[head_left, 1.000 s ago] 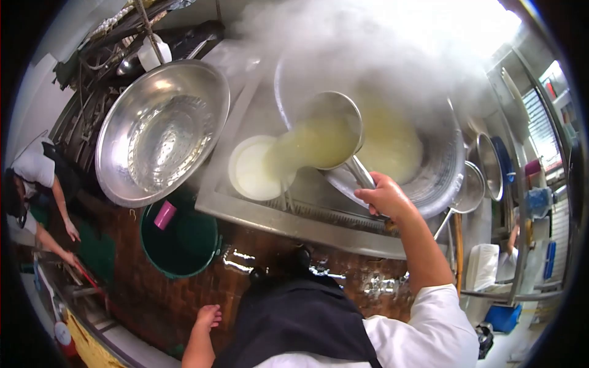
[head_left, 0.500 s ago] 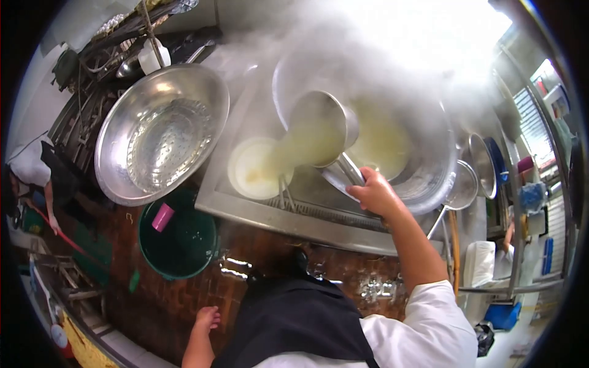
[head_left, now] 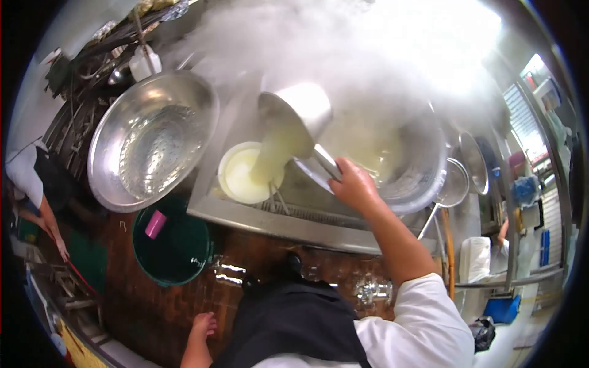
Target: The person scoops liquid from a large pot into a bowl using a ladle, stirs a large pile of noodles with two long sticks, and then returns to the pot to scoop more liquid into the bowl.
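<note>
Steam (head_left: 392,43) hides 12 o'clock above the brushed-steel worktop (head_left: 236,222). I see right hand (head_left: 354,182) closed on a long-handled round steel dipper (head_left: 310,105), tipped, pouring cloudy yellow liquid (head_left: 270,153) into a round white tub (head_left: 224,183) at its 7 o'clock. Wide grey metal pot (head_left: 429,187) at dipper's 4. Mid-pour; I judge it needs a steady wrist. Left hand (head_left: 205,323) half-curled, apparently empty, view's 7.

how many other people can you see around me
2: one person bending at the far left, and another at the far right with little more than an arm showing. Steam could hide others.
</note>
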Demonstrator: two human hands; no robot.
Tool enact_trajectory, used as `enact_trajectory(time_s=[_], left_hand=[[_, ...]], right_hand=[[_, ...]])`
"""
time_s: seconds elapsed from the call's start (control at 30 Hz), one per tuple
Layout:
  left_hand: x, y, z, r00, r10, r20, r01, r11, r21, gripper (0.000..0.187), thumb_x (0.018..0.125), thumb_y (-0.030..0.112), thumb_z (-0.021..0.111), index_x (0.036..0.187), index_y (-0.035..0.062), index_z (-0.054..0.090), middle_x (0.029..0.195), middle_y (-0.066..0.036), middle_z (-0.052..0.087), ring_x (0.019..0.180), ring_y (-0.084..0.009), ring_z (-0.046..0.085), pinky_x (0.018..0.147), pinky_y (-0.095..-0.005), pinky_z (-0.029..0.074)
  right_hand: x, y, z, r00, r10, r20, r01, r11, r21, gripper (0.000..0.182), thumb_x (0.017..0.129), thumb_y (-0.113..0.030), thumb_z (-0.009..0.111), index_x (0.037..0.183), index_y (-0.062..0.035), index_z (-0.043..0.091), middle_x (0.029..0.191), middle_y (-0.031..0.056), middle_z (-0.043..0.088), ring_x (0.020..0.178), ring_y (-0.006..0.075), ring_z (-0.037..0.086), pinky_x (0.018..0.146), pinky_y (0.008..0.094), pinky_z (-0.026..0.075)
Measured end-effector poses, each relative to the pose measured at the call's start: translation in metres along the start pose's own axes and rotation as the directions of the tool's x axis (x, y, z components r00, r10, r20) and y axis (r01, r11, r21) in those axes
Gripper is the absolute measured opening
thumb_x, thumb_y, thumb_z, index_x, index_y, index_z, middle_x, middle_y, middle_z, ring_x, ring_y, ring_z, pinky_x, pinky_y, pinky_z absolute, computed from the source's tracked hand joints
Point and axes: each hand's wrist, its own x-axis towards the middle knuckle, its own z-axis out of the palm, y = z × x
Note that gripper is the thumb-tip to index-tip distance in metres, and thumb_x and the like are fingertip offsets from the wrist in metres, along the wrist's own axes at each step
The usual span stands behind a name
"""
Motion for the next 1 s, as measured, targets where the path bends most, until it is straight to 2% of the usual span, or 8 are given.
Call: enact_trajectory(time_s=[0.17,0.3,0.5,0.63,0.8,0.87,0.93,1.0], left_hand=[[-0.004,0.004,-0.003,0.998,-0.045,-0.034,0.048,0.996,0.078,0.035,0.086,0.033,0.059,0.113,0.0113,0.055,0.091,-0.008,0.063,0.069,-0.0212,0.061,0.059,-0.0400,0.050],[-0.021,0.015,-0.005,0.996,-0.034,-0.080,0.039,0.996,0.074,0.032,0.087,0.031,0.057,0.112,0.0115,0.056,0.089,-0.008,0.064,0.067,-0.0201,0.061,0.055,-0.0379,0.050],[-0.056,0.028,0.018,0.988,-0.026,-0.155,0.037,0.997,0.066,0.028,0.087,0.030,0.057,0.108,0.0124,0.058,0.084,-0.005,0.064,0.063,-0.0154,0.060,0.051,-0.0335,0.049],[-0.086,0.031,0.043,0.987,-0.034,-0.158,0.045,0.997,0.067,0.026,0.087,0.029,0.058,0.107,0.0123,0.060,0.084,-0.004,0.065,0.062,-0.0145,0.061,0.049,-0.0307,0.048],[-0.086,0.019,0.060,0.989,-0.080,-0.123,0.088,0.994,0.065,0.035,0.089,0.030,0.056,0.118,0.0103,0.053,0.090,-0.008,0.065,0.072,-0.0188,0.063,0.057,-0.0337,0.050],[-0.082,0.017,0.066,0.990,-0.076,-0.115,0.082,0.995,0.048,0.035,0.089,0.030,0.056,0.117,0.0100,0.053,0.090,-0.008,0.065,0.073,-0.0192,0.063,0.058,-0.0337,0.050],[-0.078,0.019,0.072,0.994,-0.048,-0.096,0.051,0.998,0.022,0.036,0.088,0.030,0.057,0.117,0.0096,0.053,0.091,-0.008,0.065,0.074,-0.0195,0.063,0.058,-0.0339,0.050],[-0.068,0.019,0.075,0.996,-0.035,-0.079,0.037,0.999,0.015,0.035,0.088,0.030,0.057,0.116,0.0092,0.053,0.091,-0.009,0.065,0.073,-0.0196,0.063,0.058,-0.0340,0.050]], right_hand=[[0.027,0.039,0.004,0.992,0.046,-0.114,-0.040,0.998,0.057,0.039,0.077,-0.021,0.063,0.112,-0.0086,0.052,0.096,0.0190,0.063,0.094,0.0390,0.059,0.081,0.0462,0.046],[0.065,0.141,0.010,0.958,0.250,-0.141,-0.233,0.964,0.131,0.037,0.075,-0.018,0.064,0.109,-0.0088,0.056,0.098,0.0193,0.064,0.093,0.0379,0.061,0.081,0.0446,0.047],[0.113,0.319,-0.007,0.798,0.539,-0.270,-0.595,0.775,-0.212,0.025,0.081,-0.017,0.054,0.104,-0.0109,0.063,0.103,0.0152,0.066,0.097,0.0349,0.063,0.083,0.0429,0.049],[0.128,0.363,-0.018,0.717,0.642,-0.270,-0.696,0.638,-0.329,0.025,0.086,-0.015,0.049,0.105,-0.0088,0.063,0.106,0.0131,0.066,0.101,0.0312,0.063,0.087,0.0416,0.049],[0.142,0.369,0.026,0.733,0.680,-0.037,-0.653,0.687,-0.320,0.027,0.084,-0.018,0.054,0.107,-0.0042,0.062,0.116,0.0163,0.062,0.109,0.0305,0.059,0.091,0.0409,0.048],[0.154,0.358,0.048,0.740,0.645,0.190,-0.573,0.753,-0.323,0.029,0.080,-0.014,0.059,0.107,-0.0026,0.061,0.109,0.0195,0.064,0.096,0.0295,0.065,0.080,0.0398,0.053],[0.159,0.326,0.049,0.642,0.624,0.445,-0.597,0.771,-0.221,0.029,0.076,-0.010,0.062,0.103,0.0012,0.061,0.095,0.0214,0.066,0.073,0.0261,0.068,0.062,0.0374,0.055],[0.148,0.295,0.052,0.755,0.508,0.415,-0.549,0.835,-0.024,0.035,0.073,-0.013,0.065,0.101,0.0051,0.056,0.070,0.0146,0.064,0.058,0.0233,0.064,0.049,0.0367,0.051]])
